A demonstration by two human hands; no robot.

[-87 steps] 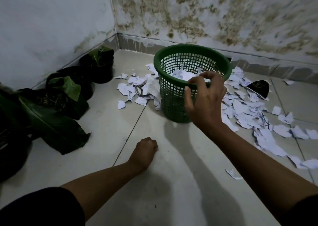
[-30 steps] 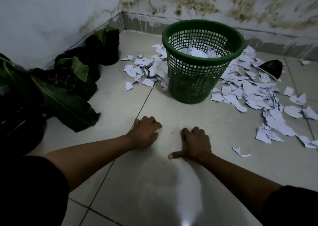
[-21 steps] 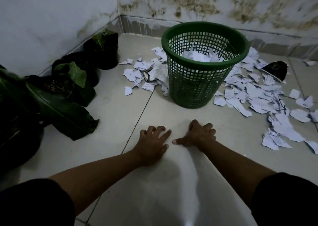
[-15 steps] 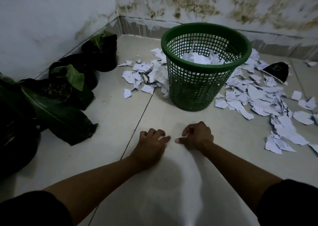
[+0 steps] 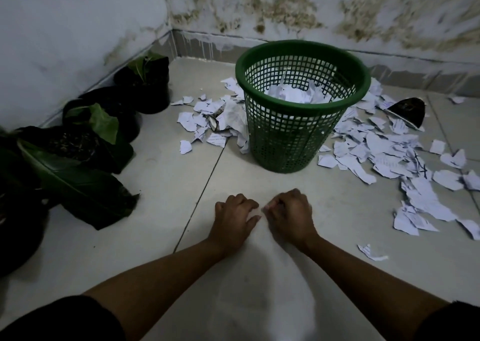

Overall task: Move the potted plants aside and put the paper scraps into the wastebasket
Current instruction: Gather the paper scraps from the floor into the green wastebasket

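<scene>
A green mesh wastebasket point(image 5: 285, 138) stands on the tiled floor near the corner, with torn white paper point(image 5: 293, 94) inside it. Paper scraps lie on the floor to its left point(image 5: 213, 117) and in a wider spread to its right point(image 5: 384, 156). Several potted plants in black pots point(image 5: 104, 117) sit in a row along the left wall. My left hand point(image 5: 233, 218) and my right hand point(image 5: 289, 213) rest side by side on the bare floor in front of the basket. Both have their fingers curled under, and I see nothing in them.
One lone scrap point(image 5: 371, 252) lies to the right of my right forearm. A dark wedge-shaped object point(image 5: 407, 109) sits among the scraps at the far right. A large drooping leaf point(image 5: 78, 184) reaches onto the floor at the left. Stained walls close the corner behind.
My right hand came down from the basket rim to the floor beside my left hand. Both hands drew together, and the left fingers went from spread to curled.
</scene>
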